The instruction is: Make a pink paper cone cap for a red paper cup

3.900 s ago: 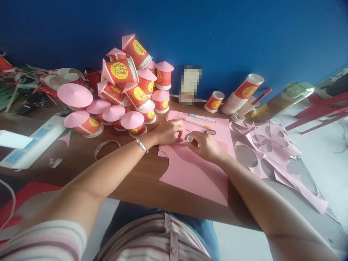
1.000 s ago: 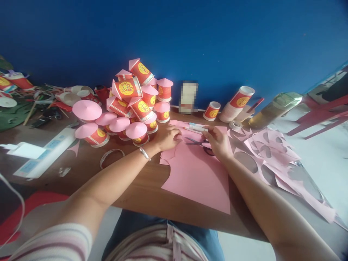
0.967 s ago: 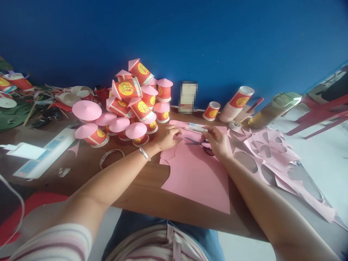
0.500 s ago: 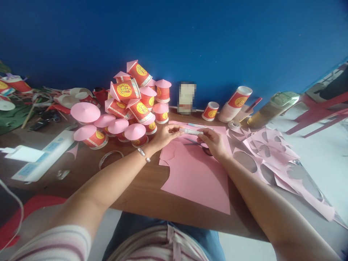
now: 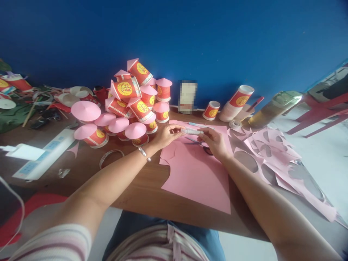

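A small whitish tube [image 5: 191, 132], perhaps of glue, is held level between my two hands. My left hand [image 5: 170, 135] pinches its left end, and my right hand [image 5: 214, 140] grips the right end. Beneath them lies a sheet of pink paper [image 5: 197, 177] with curved cuts along its left side. Scissors [image 5: 195, 142] rest on the paper, their handles partly covered by my right hand. A thin pale blue-and-white stick, perhaps a pen [image 5: 199, 125], lies behind the tube. Left of my hands stand red paper cups [image 5: 125, 88] with pink paper cones on them, several stacked in a pile.
A white power strip [image 5: 46, 156] lies at the left. Along the blue wall are a single red cup [image 5: 211, 110], a stack of cups [image 5: 236, 103], a tape roll [image 5: 235, 124] and a greenish bottle [image 5: 274, 108]. Pink paper scraps [image 5: 272, 152] cover the table's right side.
The view has shifted very slightly. Both hands keep the tube in almost the same place.
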Action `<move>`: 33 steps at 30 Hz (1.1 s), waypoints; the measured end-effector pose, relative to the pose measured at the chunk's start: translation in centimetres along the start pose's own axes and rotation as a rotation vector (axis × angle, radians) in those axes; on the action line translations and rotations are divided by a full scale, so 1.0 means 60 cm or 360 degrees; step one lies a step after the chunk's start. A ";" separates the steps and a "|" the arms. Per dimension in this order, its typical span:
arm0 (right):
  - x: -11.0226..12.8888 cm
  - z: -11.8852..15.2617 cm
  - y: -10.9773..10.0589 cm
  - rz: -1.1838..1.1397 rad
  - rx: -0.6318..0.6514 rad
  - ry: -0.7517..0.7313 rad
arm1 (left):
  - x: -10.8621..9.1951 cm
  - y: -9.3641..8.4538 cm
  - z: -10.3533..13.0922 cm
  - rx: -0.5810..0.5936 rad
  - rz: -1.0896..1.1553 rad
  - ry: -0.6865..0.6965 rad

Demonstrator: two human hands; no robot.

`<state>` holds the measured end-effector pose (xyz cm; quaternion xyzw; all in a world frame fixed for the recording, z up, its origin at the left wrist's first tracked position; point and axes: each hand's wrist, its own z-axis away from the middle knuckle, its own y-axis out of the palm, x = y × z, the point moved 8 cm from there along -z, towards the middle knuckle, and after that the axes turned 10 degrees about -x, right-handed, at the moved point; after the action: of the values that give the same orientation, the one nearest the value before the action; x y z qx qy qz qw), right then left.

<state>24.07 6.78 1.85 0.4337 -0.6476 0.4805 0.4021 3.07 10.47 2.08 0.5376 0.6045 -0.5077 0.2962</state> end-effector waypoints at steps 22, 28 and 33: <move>-0.011 -0.013 -0.003 0.0808 -0.0103 -0.0492 | -0.021 0.045 0.030 0.0595 -0.0851 0.0264; -0.004 0.003 0.011 0.1015 -0.0146 -0.0802 | -0.020 0.052 0.036 0.0616 -0.0948 0.0277; 0.002 0.006 0.014 0.1020 -0.0137 -0.0864 | -0.013 0.045 0.029 0.0625 -0.0778 0.0113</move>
<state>23.21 6.54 1.62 0.3039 -0.8517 0.4220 0.0650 5.48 8.32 1.43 0.4406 0.6163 -0.6518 0.0347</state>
